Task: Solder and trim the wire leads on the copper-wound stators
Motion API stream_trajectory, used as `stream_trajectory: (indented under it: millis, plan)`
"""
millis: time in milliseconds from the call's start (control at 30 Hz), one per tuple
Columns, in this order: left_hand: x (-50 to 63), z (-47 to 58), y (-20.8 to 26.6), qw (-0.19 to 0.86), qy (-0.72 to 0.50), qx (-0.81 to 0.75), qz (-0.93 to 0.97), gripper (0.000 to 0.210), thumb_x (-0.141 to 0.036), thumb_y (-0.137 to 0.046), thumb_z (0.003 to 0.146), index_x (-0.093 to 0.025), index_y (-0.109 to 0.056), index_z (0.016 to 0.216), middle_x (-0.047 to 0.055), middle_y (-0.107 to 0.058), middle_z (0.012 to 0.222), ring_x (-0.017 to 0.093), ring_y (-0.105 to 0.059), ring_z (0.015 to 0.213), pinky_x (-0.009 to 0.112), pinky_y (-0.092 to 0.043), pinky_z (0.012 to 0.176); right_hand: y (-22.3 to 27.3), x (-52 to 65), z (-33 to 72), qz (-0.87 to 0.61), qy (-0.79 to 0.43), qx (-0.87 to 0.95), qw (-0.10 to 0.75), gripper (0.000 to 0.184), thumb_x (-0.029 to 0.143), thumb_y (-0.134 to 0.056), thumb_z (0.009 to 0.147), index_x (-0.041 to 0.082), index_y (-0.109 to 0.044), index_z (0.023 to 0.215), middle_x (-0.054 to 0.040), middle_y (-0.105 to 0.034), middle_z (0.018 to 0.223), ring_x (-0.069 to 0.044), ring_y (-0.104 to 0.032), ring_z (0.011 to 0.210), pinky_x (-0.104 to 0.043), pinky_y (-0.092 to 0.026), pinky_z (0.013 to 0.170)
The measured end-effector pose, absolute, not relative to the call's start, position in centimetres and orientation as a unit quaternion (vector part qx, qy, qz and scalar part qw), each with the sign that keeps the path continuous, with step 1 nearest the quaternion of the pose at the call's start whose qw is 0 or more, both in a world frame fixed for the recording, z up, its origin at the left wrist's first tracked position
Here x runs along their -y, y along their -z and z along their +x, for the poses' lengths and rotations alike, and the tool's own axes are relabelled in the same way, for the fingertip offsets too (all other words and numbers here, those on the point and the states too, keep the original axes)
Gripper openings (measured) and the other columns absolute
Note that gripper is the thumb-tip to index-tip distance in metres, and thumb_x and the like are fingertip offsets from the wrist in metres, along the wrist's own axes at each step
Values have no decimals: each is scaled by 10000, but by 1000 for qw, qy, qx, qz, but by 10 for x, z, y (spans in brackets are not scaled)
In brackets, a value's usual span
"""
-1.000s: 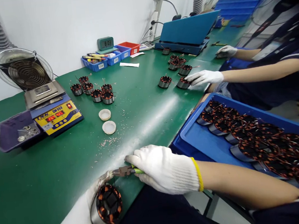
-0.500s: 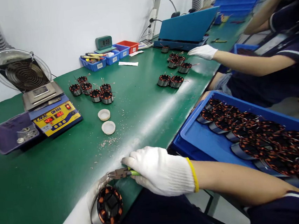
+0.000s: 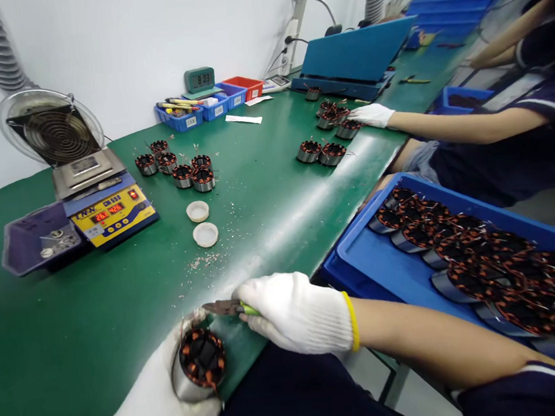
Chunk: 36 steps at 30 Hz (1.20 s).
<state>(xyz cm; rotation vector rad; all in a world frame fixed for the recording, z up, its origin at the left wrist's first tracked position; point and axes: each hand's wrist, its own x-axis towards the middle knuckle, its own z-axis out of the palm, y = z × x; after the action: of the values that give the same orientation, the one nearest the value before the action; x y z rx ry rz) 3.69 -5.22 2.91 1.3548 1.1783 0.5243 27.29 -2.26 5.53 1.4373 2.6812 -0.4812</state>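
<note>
My left hand (image 3: 153,393), in a white glove, is wrapped round a motor stator (image 3: 200,366) with copper windings, a black core and a steel outer ring. The stator is tilted towards me near the bench's front edge. My right hand (image 3: 292,311), gloved in white with a yellow cuff, grips pliers (image 3: 224,307) with green handles. The jaws point left, close to my left fingertips above the stator. Whether they touch a wire there I cannot tell.
Two white lids (image 3: 205,234) and scattered clippings lie ahead on the green bench (image 3: 266,189). Several stators (image 3: 203,178) stand beyond. At left is a solder pot (image 3: 114,214); at right, a blue tray (image 3: 355,253) of stators. A co-worker's gloved hand (image 3: 371,116) touches stators.
The view has shifted slightly. My left hand and the stator have risen a little, and the plier jaws have moved slightly up. The co-worker's hand has come down to the stators.
</note>
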Motion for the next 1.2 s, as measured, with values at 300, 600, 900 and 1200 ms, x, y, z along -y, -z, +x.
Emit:
stream_trajectory:
  millis: [300, 600, 900, 1200]
  plan:
    - [42, 35, -24, 486, -428, -658, 386, 797, -417, -789, 588, -137, -443, 1249, 149, -594, 1225, 351, -548, 1180, 478, -399, 1058, -30, 24, 250, 530, 42, -846, -50, 569, 275, -555, 856, 120, -400, 1380, -129, -535, 1038, -297, -494, 955, -436, -399, 883]
    - [39, 36, -22, 344, -388, -748, 414, 734, -444, -767, 570, -201, -428, 1175, 134, -605, 1155, 333, -607, 1066, 486, -435, 992, -27, 20, 241, 548, 15, -836, -9, 586, 299, -574, 851, 121, -408, 1384, -127, -547, 1027, -302, -497, 948, -455, -375, 928]
    - [38, 36, -23, 309, -340, -778, 428, 763, -489, -741, 555, -193, -425, 1184, 160, -616, 1149, 364, -614, 1064, 486, -453, 965, -23, 19, 240, 556, 8, -831, -4, 593, 330, -579, 856, 130, -401, 1384, -124, -546, 1031, -304, -491, 954, -439, -388, 888]
    - [36, 37, -23, 294, -314, -788, 440, 648, -478, -713, 520, -226, -487, 1073, 76, -688, 966, 313, -674, 920, 423, -522, 839, -20, 17, 235, 568, 6, -823, -6, 568, 317, -581, 849, 151, -411, 1365, -110, -559, 1013, -288, -510, 917, -414, -389, 843]
